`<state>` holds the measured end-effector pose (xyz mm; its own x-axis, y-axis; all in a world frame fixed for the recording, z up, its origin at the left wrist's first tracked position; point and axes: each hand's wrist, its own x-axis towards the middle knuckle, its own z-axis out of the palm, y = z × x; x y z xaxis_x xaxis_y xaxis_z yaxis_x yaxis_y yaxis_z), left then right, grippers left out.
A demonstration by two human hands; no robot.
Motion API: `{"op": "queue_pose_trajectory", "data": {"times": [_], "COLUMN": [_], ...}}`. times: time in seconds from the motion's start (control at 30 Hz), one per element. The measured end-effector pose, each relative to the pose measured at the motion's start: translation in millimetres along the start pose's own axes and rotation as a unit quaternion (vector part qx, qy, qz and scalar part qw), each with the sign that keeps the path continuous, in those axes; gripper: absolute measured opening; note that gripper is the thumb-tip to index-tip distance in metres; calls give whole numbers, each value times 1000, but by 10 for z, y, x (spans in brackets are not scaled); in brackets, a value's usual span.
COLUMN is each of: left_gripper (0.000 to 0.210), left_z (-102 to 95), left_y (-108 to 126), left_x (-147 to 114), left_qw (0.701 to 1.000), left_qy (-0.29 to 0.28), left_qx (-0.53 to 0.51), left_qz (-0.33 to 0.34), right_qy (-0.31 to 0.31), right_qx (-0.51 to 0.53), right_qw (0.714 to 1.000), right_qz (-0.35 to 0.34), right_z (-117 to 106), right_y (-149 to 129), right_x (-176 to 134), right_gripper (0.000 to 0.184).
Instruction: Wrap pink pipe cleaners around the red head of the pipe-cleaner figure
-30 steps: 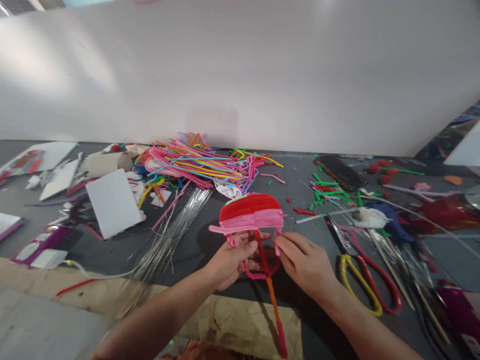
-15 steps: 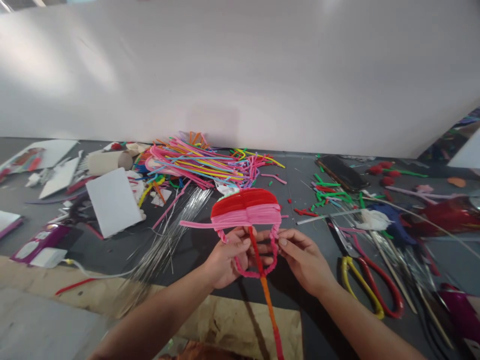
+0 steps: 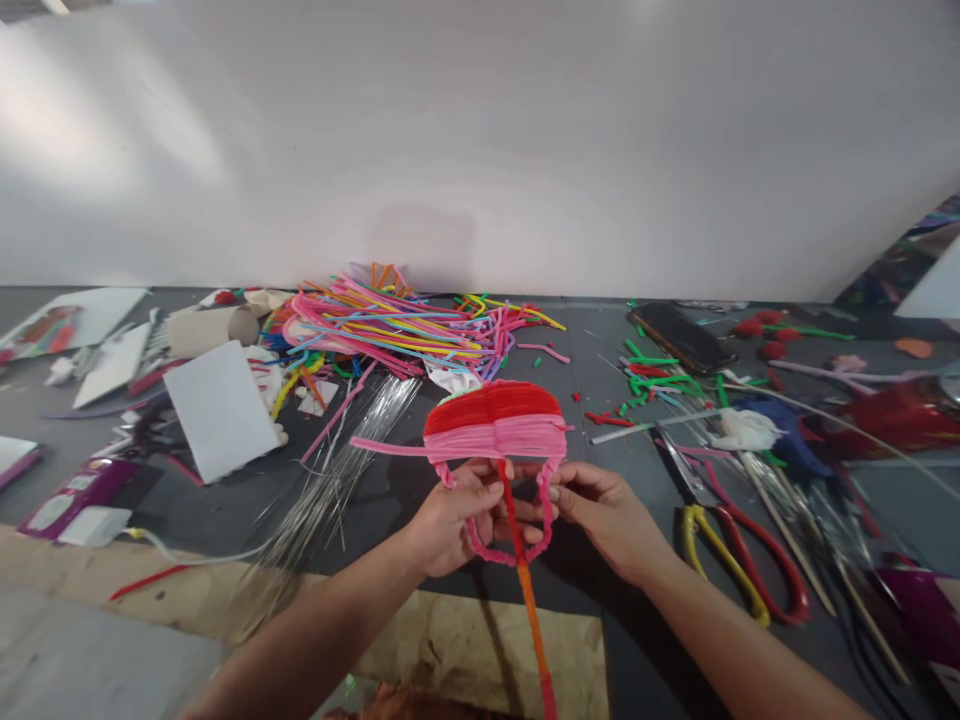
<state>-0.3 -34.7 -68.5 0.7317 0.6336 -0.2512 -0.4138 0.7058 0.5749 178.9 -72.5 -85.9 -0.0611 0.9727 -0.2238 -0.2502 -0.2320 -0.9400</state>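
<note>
Held up in front of me is a pipe-cleaner craft piece (image 3: 495,422), red across its top and pink below, with a twisted pink loop (image 3: 499,555) as its lower outline. A red and orange stem (image 3: 529,590) runs down its middle. A loose pink end sticks out to the left. My left hand (image 3: 454,515) grips the piece at the stem and loop, some fingers hidden behind. My right hand (image 3: 604,515) pinches the loop's right side between thumb and fingers.
A heap of coloured pipe cleaners (image 3: 397,325) lies at the back, thin wires (image 3: 345,480) in front of it. Scissors (image 3: 731,550) with red and yellow handles lie at right, near a phone (image 3: 682,337). White card (image 3: 221,410) and a purple box (image 3: 79,495) sit at left.
The right hand has shifted slightly left along the loop's right side. The craft piece stays in both hands, nearly in the same place; the view has tilted a little.
</note>
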Motion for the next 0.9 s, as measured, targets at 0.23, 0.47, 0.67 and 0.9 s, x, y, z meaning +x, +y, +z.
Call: {"op": "queue_pose_trajectory", "data": {"times": [0.23, 0.47, 0.67, 0.9], "left_gripper": [20, 22, 18, 16], "left_z": [19, 32, 54, 37], "left_y": [-13, -9, -13, -37], "left_x": [-9, -4, 2, -1], "left_qw": [997, 992, 992, 990], "left_qy": [51, 95, 100, 90], "left_qx": [55, 82, 83, 106], "left_qz": [-12, -21, -6, 13], "right_qy": [14, -13, -55, -55], "right_qx": [-101, 45, 106, 56], "right_qw": [995, 998, 991, 996], "right_qz": [-1, 38, 56, 36], "right_z": [-4, -11, 32, 63], "right_y": [-73, 27, -2, -62], "right_x": [-24, -35, -57, -70], "right_gripper": [20, 18, 23, 21]}}
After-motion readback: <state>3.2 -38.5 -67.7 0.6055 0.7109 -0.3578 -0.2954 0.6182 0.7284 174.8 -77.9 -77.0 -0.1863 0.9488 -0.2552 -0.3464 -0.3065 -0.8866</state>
